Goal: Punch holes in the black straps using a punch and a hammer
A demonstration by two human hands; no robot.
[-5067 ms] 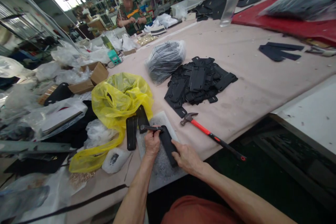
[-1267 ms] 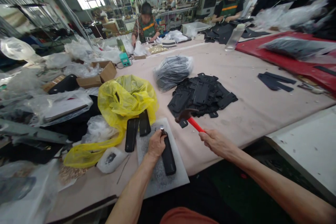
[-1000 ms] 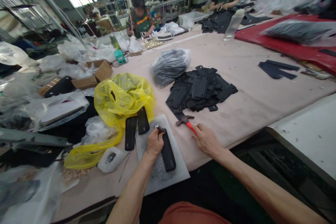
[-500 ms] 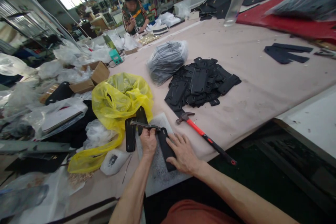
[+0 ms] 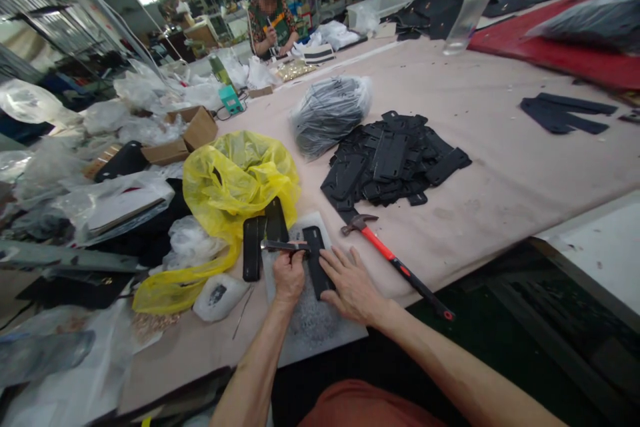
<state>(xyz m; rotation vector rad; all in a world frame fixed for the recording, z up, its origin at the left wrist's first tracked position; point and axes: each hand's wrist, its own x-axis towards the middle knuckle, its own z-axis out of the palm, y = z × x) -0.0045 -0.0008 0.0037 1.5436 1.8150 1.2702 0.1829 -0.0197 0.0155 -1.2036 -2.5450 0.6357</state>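
Left hand (image 5: 289, 278) closed on metal tool (image 5: 280, 245); right hand (image 5: 354, 285) open, fingers spread against black strip (image 5: 317, 263), lower centre of frame, on pale board (image 5: 303, 327). Hammer (image 5: 395, 263) lay right of hands, beside black pile (image 5: 395, 159).

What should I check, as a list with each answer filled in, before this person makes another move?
1. Left hand grips the dark, slim metal tool: ok.
2. Right hand steadies the flat black oblong piece: ok, its fingers are at the piece's edge.
3. Piece lies on the pale, scuffed board: ok.
4. Tool's end touches the piece: cannot tell; they look very close.
5. Claw hammer with red-and-black handle is in a hand: not ok, it lies untouched.
6. Hammer is wholly on the pale cloth-covered table: not ok, its handle end sticks out past the edge.
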